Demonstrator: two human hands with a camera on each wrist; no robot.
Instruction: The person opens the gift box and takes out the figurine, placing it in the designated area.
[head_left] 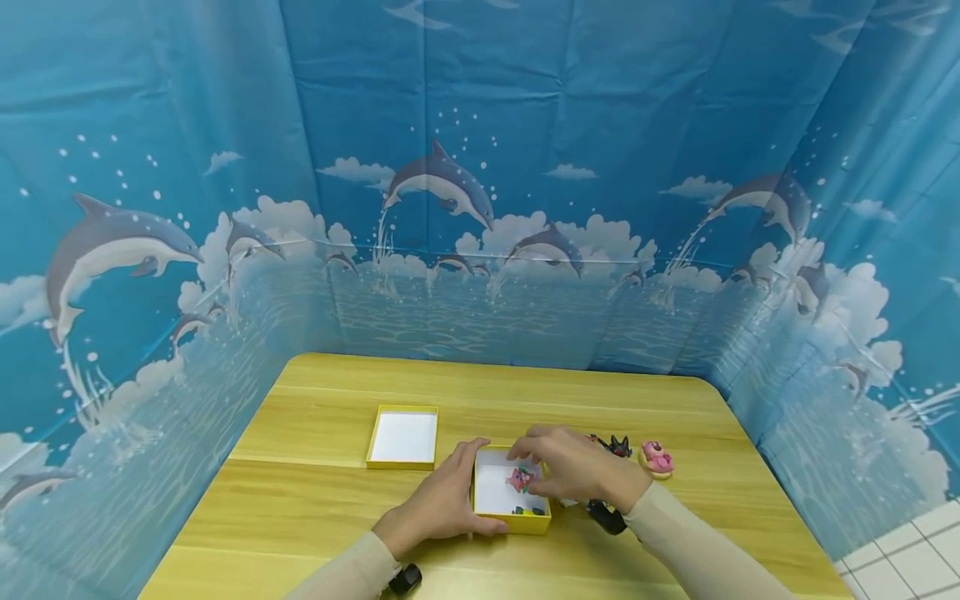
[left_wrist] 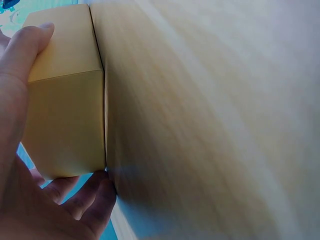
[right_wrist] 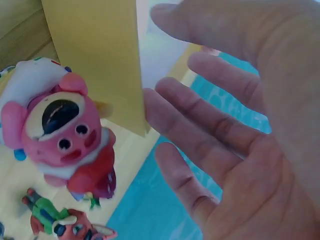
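A yellow box (head_left: 528, 524) with a white inside sits on the table. My left hand (head_left: 444, 502) grips its left side, the thumb (left_wrist: 32, 42) on the near wall and the fingers (left_wrist: 82, 197) round the far side. Inside lie a small pink figurine (head_left: 520, 479) and, by the near wall, a dark and yellow one (head_left: 528, 511). Over the right part of the box, my right hand (head_left: 570, 467) has its fingers (right_wrist: 195, 135) spread and nearly straight, close to the pink figurine. In the right wrist view nothing shows between thumb and fingers.
A yellow lid (head_left: 403, 437), white inside, lies left of the box. Right of the box are a pink bear figurine (right_wrist: 65, 130), a green-clothed figurine (right_wrist: 55, 215), a black one (head_left: 619, 447) and a pink one on a round base (head_left: 657, 459). A dolphin-print curtain (head_left: 465, 292) surrounds the table.
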